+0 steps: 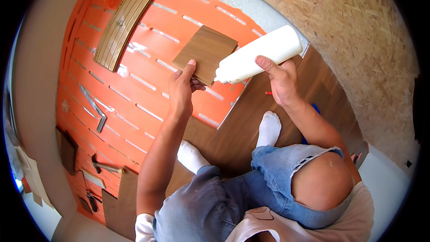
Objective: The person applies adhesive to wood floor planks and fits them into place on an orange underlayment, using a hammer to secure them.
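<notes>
My left hand grips the near corner of a small brown wood-look plank piece that lies on the orange slotted underlay. My right hand holds a white squeeze bottle tilted down to the left, its nozzle at the piece's right edge. I am crouched, knees in torn blue jeans and feet in white socks below my hands.
A long curved light-wood plank lies at the upper left of the underlay. A metal square, a hammer and small plank offcuts lie at the left. Dark laid flooring is under my feet. A chipboard wall rises on the right.
</notes>
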The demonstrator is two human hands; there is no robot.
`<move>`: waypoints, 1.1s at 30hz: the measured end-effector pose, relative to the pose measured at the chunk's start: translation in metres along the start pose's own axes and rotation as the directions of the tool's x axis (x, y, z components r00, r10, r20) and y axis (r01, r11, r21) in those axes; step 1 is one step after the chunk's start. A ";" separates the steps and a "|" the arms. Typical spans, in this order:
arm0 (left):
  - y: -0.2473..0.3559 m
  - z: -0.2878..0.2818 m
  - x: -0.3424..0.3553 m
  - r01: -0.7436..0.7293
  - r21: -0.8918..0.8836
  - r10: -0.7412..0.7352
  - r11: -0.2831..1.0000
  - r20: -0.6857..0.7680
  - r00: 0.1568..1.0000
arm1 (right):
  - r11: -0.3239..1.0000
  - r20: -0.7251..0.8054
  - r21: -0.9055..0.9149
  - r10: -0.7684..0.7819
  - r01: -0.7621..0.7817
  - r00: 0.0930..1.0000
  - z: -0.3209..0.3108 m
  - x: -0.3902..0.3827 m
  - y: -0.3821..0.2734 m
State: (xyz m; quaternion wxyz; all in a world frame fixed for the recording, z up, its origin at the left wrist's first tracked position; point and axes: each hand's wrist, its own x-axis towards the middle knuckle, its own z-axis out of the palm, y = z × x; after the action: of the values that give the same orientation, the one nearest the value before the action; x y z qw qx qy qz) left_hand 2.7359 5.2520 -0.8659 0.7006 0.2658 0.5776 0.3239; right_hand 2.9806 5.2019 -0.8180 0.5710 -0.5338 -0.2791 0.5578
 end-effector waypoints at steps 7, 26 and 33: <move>0.008 0.014 -0.013 -0.038 -0.016 0.038 0.999 -0.031 0.999 | 0.985 -0.007 -0.041 -0.167 0.166 0.986 0.005 0.000 -0.010; 0.131 0.072 0.022 -0.222 0.662 -0.067 0.716 0.381 0.922 | 0.923 -0.653 0.372 0.183 0.101 0.735 -0.229 -0.004 -0.016; 0.104 0.111 0.124 -0.382 0.644 -0.094 0.663 0.577 0.811 | 0.905 -0.847 0.424 0.411 -0.039 0.336 -0.367 -0.076 0.035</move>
State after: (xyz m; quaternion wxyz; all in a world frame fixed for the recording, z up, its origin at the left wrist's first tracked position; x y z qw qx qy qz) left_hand 2.8443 5.4146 -0.8459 0.6411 0.6550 0.3991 0.0269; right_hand 3.2872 5.0148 -0.9303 0.6234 -0.6828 0.2638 0.2748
